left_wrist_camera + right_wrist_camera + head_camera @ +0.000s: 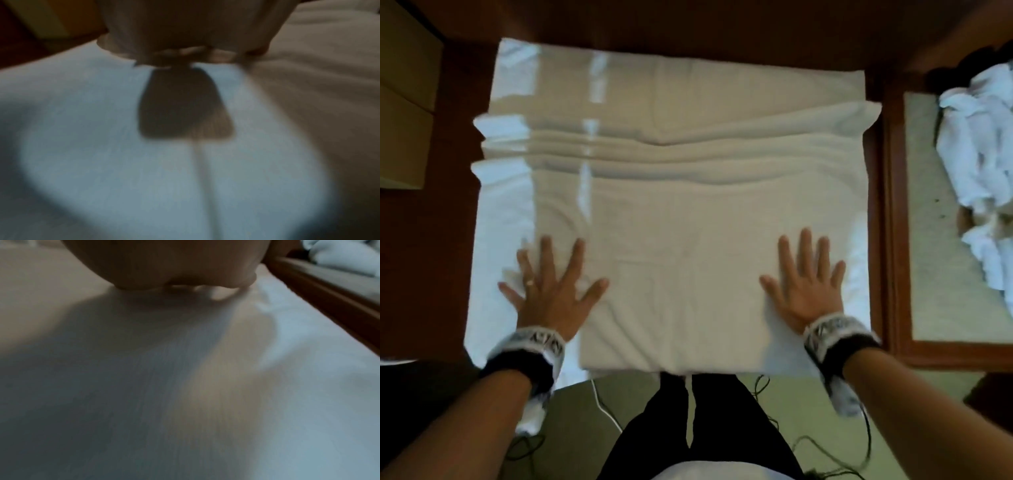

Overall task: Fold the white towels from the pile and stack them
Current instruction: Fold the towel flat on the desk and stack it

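No legible text, label, brand, number or sign appears in any of the three views. The white bands of the two wrist straps (530,342) (832,327) carry dark markings in the head view, but these are too blurred to read as letters. The left-wrist and right-wrist views show only blurred cloth and skin, with no marking of any kind.
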A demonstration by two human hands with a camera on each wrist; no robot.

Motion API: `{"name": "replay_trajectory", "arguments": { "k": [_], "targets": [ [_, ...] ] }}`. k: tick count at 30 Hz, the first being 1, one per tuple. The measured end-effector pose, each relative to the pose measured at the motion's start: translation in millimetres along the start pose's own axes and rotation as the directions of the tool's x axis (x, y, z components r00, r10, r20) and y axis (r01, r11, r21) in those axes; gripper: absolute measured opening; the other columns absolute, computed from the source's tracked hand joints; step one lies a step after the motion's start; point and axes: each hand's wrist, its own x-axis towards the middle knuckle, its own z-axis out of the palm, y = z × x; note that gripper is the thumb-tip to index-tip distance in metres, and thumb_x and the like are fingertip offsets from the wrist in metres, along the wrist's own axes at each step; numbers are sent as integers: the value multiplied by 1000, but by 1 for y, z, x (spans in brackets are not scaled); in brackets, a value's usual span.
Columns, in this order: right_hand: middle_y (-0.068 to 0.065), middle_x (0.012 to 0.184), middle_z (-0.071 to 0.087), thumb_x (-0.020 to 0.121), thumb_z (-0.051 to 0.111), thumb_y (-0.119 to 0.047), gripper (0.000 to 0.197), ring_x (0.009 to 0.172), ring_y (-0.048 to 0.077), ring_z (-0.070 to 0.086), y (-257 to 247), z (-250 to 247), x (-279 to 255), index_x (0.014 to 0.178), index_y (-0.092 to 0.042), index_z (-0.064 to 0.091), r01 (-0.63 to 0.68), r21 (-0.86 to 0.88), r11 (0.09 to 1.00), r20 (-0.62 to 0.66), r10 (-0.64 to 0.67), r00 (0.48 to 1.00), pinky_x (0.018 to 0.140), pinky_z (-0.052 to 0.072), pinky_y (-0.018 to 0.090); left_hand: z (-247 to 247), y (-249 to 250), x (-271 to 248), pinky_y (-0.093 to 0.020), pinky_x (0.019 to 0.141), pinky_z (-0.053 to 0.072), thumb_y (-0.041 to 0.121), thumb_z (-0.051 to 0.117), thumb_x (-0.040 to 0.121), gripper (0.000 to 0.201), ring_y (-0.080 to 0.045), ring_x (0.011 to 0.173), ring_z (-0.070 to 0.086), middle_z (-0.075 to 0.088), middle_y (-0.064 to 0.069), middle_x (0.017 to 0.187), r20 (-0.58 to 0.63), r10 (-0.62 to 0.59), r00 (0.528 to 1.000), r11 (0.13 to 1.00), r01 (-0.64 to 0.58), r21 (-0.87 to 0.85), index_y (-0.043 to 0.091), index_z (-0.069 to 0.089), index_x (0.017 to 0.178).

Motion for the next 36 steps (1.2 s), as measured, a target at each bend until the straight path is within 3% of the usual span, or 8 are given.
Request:
{"name": "replay_trajectory", "arguments": {
  "k": [5, 14, 19, 24, 28, 31, 33, 36],
  "targets": [
    [-6, 150, -47, 88, 6, -80, 78, 140, 36, -38, 6, 15, -10, 146, -43, -31, -15, -25, 1000, 56, 16, 998, 113, -3, 70, 4, -12, 0, -73, 113, -1, 87, 16, 79, 79, -36, 149, -25, -53, 10, 145, 6, -51, 999, 999, 51, 13, 62, -37, 133],
    [-6, 161, -28, 91, 22, -76, 78, 148, 34, -22, -8, -44, 71, 153, -43, -11, -11, 24, 1000, -72, 13, 997, 114, -1, 69, -56, 12, 75, -70, 114, -2, 90, 26, 80, 82, -28, 151, -24, -32, 13, 160, -32, -1, 999, 1000, 1, -16, 62, -14, 146],
    [2, 161, -29, 94, 21, -71, 75, 148, 31, -24, 0, 4, 6, 155, -39, -10, -41, 51, 998, -134, 48, 990, 118, -1, 63, -14, -13, 11, -63, 119, -1, 82, 25, 85, 83, -27, 153, -16, -23, 8, 165, -154, 81, 985, 996, -85, -17, 48, -8, 154],
    [-2, 155, -41, 92, 9, -75, 74, 145, 33, -30, 39, 74, -80, 149, -43, -27, -93, 35, 995, -79, 96, 992, 120, 3, 60, 57, -71, -63, -57, 122, 1, 85, -4, 81, 89, -33, 151, -15, -26, -5, 163, -106, 147, 983, 977, -128, 172, 38, -17, 156],
    [5, 157, -36, 94, 16, -72, 77, 146, 35, -27, 39, 75, -81, 152, -38, -22, -90, 7, 996, -121, 91, 988, 121, 3, 57, 58, -85, -75, -54, 119, 1, 80, 26, 87, 94, -33, 153, -4, -7, -8, 168, -252, 170, 953, 979, -134, 153, 27, 2, 160],
    [10, 160, -29, 97, 22, -65, 76, 149, 35, -21, 13, 69, -77, 156, -29, -10, 1, -73, 997, -185, -15, 983, 122, 5, 56, 49, -89, -86, -62, 116, 18, 42, 74, 83, 86, -40, 148, 13, 17, -13, 162, -353, 92, 931, 995, -96, 7, 18, 30, 153],
    [11, 162, -23, 99, 23, -61, 73, 150, 34, -16, -15, 67, -76, 157, -25, -2, 112, -130, 985, -185, -135, 973, 121, 8, 55, 46, -99, -97, -66, 109, 32, 20, 82, 75, 79, -43, 141, 22, 29, -15, 154, -375, 18, 927, 996, -51, -78, 14, 43, 143],
    [11, 164, -15, 98, 23, -60, 72, 151, 34, -10, -62, 65, -73, 158, -25, 4, 219, -153, 964, -162, -243, 957, 121, 12, 55, 47, -119, -107, -63, 103, 40, 14, 79, 78, 63, -45, 132, 35, 41, -17, 144, -335, -24, 942, 998, 4, -60, 13, 52, 135]
  ]
}}
